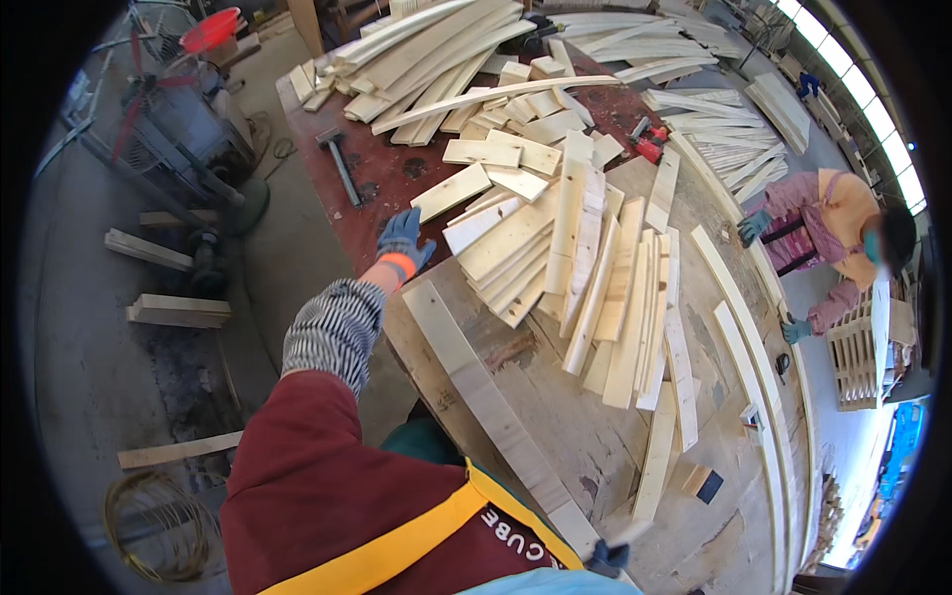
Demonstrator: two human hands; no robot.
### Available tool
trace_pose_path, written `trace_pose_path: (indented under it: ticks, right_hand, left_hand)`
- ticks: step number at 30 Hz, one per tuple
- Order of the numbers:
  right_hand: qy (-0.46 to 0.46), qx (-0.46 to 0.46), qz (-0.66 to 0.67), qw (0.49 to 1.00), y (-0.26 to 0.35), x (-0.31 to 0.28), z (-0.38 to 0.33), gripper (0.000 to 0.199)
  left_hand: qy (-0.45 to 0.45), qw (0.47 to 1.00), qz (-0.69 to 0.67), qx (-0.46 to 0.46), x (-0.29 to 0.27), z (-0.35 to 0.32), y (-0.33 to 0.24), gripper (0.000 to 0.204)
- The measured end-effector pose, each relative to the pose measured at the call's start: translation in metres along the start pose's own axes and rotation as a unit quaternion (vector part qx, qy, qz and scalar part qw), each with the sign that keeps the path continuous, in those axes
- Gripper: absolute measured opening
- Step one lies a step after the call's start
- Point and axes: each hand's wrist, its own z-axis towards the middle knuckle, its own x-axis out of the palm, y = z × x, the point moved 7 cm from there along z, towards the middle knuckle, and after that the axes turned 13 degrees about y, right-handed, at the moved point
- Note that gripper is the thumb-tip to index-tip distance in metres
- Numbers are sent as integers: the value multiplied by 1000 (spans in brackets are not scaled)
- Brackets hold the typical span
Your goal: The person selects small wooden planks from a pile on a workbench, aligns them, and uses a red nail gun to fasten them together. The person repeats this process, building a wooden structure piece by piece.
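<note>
Head view. The person's left hand [404,241], in a blue-grey glove with an orange cuff, reaches out over the near edge of the dark red workbench [382,183]. Its fingers are spread and close on nothing; the fingertips hover just short of a short pale board [451,191] that lies flat at the near fringe of the heap. The right hand [605,558] shows only as a dark gloved tip at the lower edge, touching the near end of a long plank [474,382] that runs diagonally across the lower bench; whether it grips that plank cannot be told.

The heap of slats [570,258] spreads fan-wise to the right of the left hand, long curved strips [436,45] stacked beyond it. A hammer [340,164] lies on the bare red surface, well apart from the hand (head away from the viewer).

Step in hand, as judged: the reach for the next board, contact not yet made. The next move calls for lowering the fingers onto the board's near end and closing over its edge.

At right, a co-worker [828,233] bends over a pallet [855,362].
</note>
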Motion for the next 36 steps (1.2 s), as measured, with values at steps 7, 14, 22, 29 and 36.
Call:
trace_pose_path:
  ticks: [7, 14, 22, 29, 36]
  right_hand:
    - [202, 106, -131, 965, 182, 193, -27, 88]
    - [154, 97, -196, 964, 223, 211, -18, 88]
    - [210, 172, -246, 930, 247, 243, -32, 87]
    - [132, 172, -170, 961, 233, 239, -57, 79]
    - [146, 219, -204, 943, 241, 244, -53, 82]
  left_hand:
    - [228, 971, 50, -53, 46, 131, 3, 101]
    - [112, 988, -49, 97, 18, 171, 2, 89]
    - [191, 959, 135, 162, 23, 275, -64, 100]
    - [214, 953, 83, 196, 31, 268, -62, 89]
    - [176, 888, 107, 410, 29, 243, -119, 89]
